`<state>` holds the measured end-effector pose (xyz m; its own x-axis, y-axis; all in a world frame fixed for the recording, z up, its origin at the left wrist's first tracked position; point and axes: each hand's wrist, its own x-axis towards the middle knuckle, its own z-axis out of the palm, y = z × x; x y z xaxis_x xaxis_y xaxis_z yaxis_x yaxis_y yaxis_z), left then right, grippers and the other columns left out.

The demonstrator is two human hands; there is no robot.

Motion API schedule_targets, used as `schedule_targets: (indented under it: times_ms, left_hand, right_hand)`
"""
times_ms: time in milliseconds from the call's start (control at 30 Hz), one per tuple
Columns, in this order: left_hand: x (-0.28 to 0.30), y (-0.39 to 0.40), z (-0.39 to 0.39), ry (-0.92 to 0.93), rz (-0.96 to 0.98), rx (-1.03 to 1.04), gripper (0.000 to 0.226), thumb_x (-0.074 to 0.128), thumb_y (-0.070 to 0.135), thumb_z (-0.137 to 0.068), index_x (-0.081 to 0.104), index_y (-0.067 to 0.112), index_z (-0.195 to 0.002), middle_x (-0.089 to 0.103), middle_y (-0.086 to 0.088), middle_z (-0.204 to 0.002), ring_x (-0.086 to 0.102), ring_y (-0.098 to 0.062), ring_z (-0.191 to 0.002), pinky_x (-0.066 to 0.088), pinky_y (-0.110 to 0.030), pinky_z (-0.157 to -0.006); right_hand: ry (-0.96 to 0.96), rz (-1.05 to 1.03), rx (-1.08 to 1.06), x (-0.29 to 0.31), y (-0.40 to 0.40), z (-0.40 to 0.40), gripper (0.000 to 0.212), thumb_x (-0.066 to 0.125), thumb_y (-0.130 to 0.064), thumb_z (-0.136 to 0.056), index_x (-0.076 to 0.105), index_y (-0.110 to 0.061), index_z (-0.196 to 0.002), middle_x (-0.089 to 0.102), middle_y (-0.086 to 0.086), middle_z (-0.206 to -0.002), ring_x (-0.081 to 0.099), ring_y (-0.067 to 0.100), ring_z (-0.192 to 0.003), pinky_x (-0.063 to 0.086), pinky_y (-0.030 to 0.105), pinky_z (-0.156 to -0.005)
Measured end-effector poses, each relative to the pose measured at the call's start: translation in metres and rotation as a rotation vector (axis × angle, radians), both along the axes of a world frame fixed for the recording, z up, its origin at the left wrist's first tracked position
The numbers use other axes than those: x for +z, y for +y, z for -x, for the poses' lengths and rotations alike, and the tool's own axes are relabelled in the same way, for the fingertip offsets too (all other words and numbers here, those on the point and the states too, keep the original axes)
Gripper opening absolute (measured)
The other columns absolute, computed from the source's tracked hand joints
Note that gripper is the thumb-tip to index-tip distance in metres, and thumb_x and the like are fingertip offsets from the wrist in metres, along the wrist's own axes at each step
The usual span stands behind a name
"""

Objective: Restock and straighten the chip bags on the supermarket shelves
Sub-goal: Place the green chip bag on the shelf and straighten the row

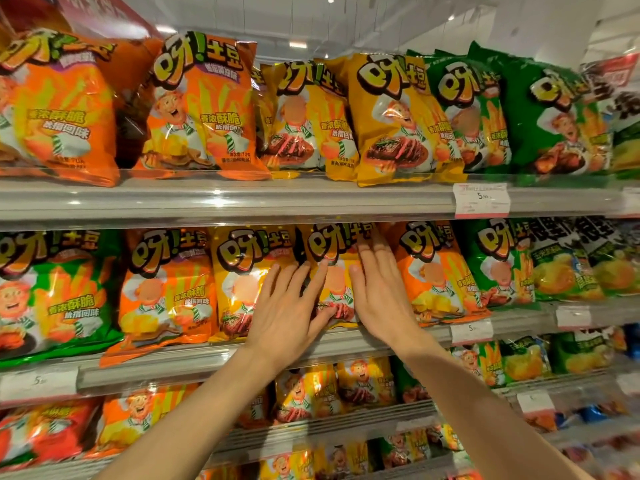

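Shelving unit (221, 199): fills your whole view, several tiers of clear-fronted ledges stacked with snack bags.

Top tier, 9 to 3 o'clock: orange bags (204, 105) at 10 and 11 o'clock, yellow bags (391, 116) at 12 o'clock, green bags (554, 116) at 2 o'clock. All stand upright, some leaning against their neighbours.

Middle tier, across the centre: a green bag (52, 292) at 9 o'clock, an orange bag (166, 289) just beside it, then a yellow bag (239, 278), then the yellow chip bag (332, 251) you are working on, at dead centre. An orange bag (436, 271) stands at its 3 o'clock side, with further green bags (498, 265) beyond.

Lower tiers, 6 to 4 o'clock: smaller-looking rows of orange, yellow and green bags (363, 379), blurred toward the bottom.

Your left hand (291, 306): fingers straight and spread wide, laid flat on the front of the central bag and overlapping the gap to the bag at its 9 o'clock side.

Your right hand (377, 282): fingers straight and close together, pressed flat against the 3 o'clock edge of the same bag, fingertips reaching up near its top. Neither hand grips anything.

Price tags: one (481, 200) on the top ledge at 2 o'clock, one (471, 331) on the middle ledge at 4 o'clock.
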<state>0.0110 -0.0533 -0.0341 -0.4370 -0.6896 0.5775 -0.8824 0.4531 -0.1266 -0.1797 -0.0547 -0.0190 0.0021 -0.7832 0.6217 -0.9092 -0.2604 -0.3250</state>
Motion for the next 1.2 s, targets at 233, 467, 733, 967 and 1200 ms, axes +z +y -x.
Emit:
schedule_targets:
  times_ms: [233, 467, 733, 967, 1200]
  left_hand:
    - [-0.009, 0.001, -0.019, 0.026, -0.002, 0.086, 0.062, 0.029, 0.048, -0.105, 0.034, 0.016, -0.157, 0.044, -0.015, -0.156, 0.034, -0.031, -0.148, 0.017, -0.054, -0.123]
    - [-0.009, 0.001, -0.023, -0.004, -0.034, 0.070, 0.060, 0.023, 0.045, -0.106, 0.027, 0.017, -0.160, 0.029, -0.013, -0.165, 0.017, -0.028, -0.155, 0.009, -0.053, -0.125]
    - [0.007, 0.030, -0.057, 0.272, -0.011, -0.004, 0.057, 0.038, 0.040, -0.105, 0.036, 0.016, -0.157, 0.032, -0.011, -0.163, 0.025, -0.028, -0.153, 0.022, -0.051, -0.123]
    - [0.014, 0.059, -0.154, 0.478, 0.013, 0.137, 0.058, 0.044, 0.040, -0.101, 0.038, 0.017, -0.155, 0.035, -0.012, -0.159, 0.034, -0.031, -0.145, 0.034, -0.050, -0.114]
    - [0.024, 0.073, -0.265, 0.730, 0.064, 0.333, 0.064, 0.049, 0.040, -0.095, 0.044, 0.009, -0.150, 0.043, -0.022, -0.150, 0.038, -0.039, -0.139, 0.033, -0.052, -0.112]
  right_hand:
    - [0.196, -0.037, -0.041, -0.015, 0.001, -0.008, 0.061, 0.015, -0.042, -0.106, 0.019, -0.011, -0.159, 0.019, 0.014, -0.166, 0.008, 0.029, -0.155, 0.007, 0.045, -0.126]
    - [0.262, -0.047, -0.110, -0.013, 0.001, -0.010, 0.060, 0.014, -0.045, -0.106, 0.024, -0.014, -0.157, 0.031, 0.014, -0.161, 0.018, 0.032, -0.152, 0.008, 0.048, -0.125]
    - [0.124, 0.014, -0.060, 0.004, 0.022, -0.038, 0.059, 0.026, -0.040, -0.106, 0.022, -0.012, -0.158, 0.021, 0.016, -0.165, 0.010, 0.029, -0.155, 0.003, 0.046, -0.126]
    - [-0.008, 0.027, 0.171, 0.023, 0.042, -0.125, 0.062, 0.040, -0.045, -0.105, 0.023, -0.019, -0.158, 0.027, 0.006, -0.163, 0.018, 0.020, -0.151, 0.016, 0.037, -0.123]
    - [-0.168, -0.105, 0.358, 0.025, 0.035, -0.234, 0.064, 0.043, -0.050, -0.102, 0.022, -0.026, -0.157, 0.034, -0.004, -0.156, 0.042, 0.016, -0.137, 0.038, 0.033, -0.107]
